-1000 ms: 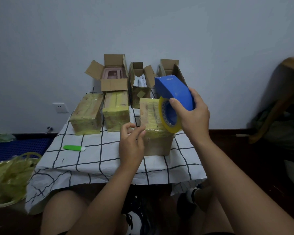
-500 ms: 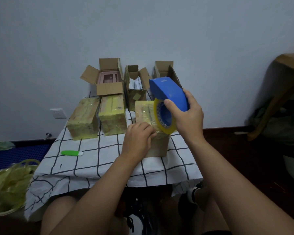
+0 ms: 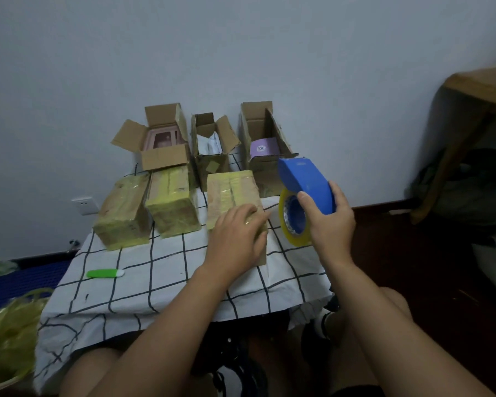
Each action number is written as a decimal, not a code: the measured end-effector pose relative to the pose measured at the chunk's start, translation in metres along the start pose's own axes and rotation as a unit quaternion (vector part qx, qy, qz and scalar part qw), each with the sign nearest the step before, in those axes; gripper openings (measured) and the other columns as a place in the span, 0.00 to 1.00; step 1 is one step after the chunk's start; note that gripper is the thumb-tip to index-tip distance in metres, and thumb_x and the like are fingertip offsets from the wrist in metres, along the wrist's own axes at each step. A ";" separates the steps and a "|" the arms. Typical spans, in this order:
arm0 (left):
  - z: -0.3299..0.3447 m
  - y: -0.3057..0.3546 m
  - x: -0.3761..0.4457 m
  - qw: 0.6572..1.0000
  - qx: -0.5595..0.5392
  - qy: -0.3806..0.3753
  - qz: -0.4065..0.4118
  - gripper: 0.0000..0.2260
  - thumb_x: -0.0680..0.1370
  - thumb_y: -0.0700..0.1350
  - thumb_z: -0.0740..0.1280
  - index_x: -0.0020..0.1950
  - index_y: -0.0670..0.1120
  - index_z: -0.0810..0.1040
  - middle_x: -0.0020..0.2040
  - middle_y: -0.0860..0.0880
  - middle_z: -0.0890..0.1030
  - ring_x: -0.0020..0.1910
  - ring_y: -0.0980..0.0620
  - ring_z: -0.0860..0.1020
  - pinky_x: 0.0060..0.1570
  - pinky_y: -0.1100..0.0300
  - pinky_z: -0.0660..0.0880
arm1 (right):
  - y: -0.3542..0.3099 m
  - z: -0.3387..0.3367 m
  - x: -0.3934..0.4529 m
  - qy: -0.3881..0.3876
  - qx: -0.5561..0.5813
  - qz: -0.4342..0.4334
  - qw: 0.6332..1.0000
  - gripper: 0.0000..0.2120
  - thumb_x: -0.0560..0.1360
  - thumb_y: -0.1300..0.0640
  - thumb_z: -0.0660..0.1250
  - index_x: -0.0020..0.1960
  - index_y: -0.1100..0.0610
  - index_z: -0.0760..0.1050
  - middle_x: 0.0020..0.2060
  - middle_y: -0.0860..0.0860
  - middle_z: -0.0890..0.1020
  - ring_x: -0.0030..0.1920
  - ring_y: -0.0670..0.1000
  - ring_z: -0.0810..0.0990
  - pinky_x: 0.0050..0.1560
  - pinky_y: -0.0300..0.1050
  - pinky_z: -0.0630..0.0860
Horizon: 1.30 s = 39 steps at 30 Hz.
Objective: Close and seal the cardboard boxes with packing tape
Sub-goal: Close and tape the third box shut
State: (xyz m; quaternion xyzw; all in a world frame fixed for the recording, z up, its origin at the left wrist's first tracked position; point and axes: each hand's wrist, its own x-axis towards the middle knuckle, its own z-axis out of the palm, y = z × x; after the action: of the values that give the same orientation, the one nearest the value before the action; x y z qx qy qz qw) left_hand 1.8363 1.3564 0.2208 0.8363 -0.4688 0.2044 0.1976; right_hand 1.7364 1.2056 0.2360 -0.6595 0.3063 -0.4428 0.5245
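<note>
Swung off the taped box (image 3: 233,193) since a moment ago: tape gun (image 3: 305,186), now just right of it and held clear, right hand (image 3: 328,224) wrapped round the blue body, yellow roll (image 3: 294,219) hanging below. Left hand (image 3: 238,239) pressed flat on that box's near end, fingers spread. Left of it, two sealed boxes (image 3: 146,207); behind it, three open boxes (image 3: 209,141). Near left, on the cloth (image 3: 161,282), a green cutter (image 3: 105,273).
</note>
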 end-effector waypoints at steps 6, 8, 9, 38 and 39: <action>0.009 0.009 0.006 0.997 -0.009 0.039 -0.067 0.11 0.72 0.52 0.66 0.51 0.51 0.81 0.48 0.51 0.77 0.47 0.48 0.74 0.45 0.55 0.68 | 0.018 0.002 0.000 -0.017 -0.016 0.020 1.000 0.34 0.71 0.44 0.75 0.73 0.52 0.70 0.63 0.46 0.75 0.63 0.47 0.74 0.65 0.52 0.76; 0.013 0.013 0.007 0.995 0.007 0.054 -0.087 0.10 0.71 0.52 0.65 0.48 0.51 0.80 0.44 0.52 0.76 0.44 0.48 0.74 0.42 0.56 0.67 | 0.021 0.003 0.000 -0.022 -0.015 0.020 0.999 0.34 0.71 0.44 0.75 0.73 0.53 0.70 0.64 0.47 0.75 0.64 0.47 0.74 0.65 0.51 0.75; 0.015 0.015 0.008 0.993 0.014 0.065 -0.094 0.10 0.71 0.52 0.64 0.47 0.51 0.80 0.43 0.52 0.76 0.42 0.48 0.73 0.41 0.56 0.67 | 0.022 0.004 0.000 -0.025 -0.015 0.021 0.999 0.34 0.71 0.44 0.75 0.73 0.53 0.69 0.65 0.47 0.75 0.64 0.47 0.74 0.65 0.51 0.75; -0.032 0.000 -0.010 0.993 0.073 -0.080 -0.051 0.28 0.78 0.56 0.65 0.76 0.49 0.65 0.75 0.51 0.66 0.74 0.51 0.62 0.71 0.57 0.57 | -0.032 -0.012 -0.014 -0.021 -0.010 -0.035 0.999 0.35 0.70 0.42 0.75 0.73 0.52 0.70 0.65 0.48 0.75 0.65 0.49 0.74 0.65 0.56 0.75; -0.038 0.002 -0.010 0.995 0.063 -0.064 -0.045 0.27 0.78 0.55 0.66 0.75 0.48 0.66 0.74 0.50 0.68 0.74 0.50 0.63 0.71 0.56 0.57 | -0.037 -0.013 -0.014 -0.019 -0.011 -0.041 0.999 0.35 0.69 0.40 0.75 0.72 0.51 0.70 0.65 0.47 0.76 0.64 0.49 0.75 0.65 0.56 0.76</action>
State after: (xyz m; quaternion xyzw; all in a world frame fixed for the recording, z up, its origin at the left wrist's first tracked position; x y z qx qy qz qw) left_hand 1.8235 1.3824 0.2474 0.8787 -0.4284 0.1710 0.1230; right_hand 1.7168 1.2223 0.2685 -0.6855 0.2741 -0.4480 0.5042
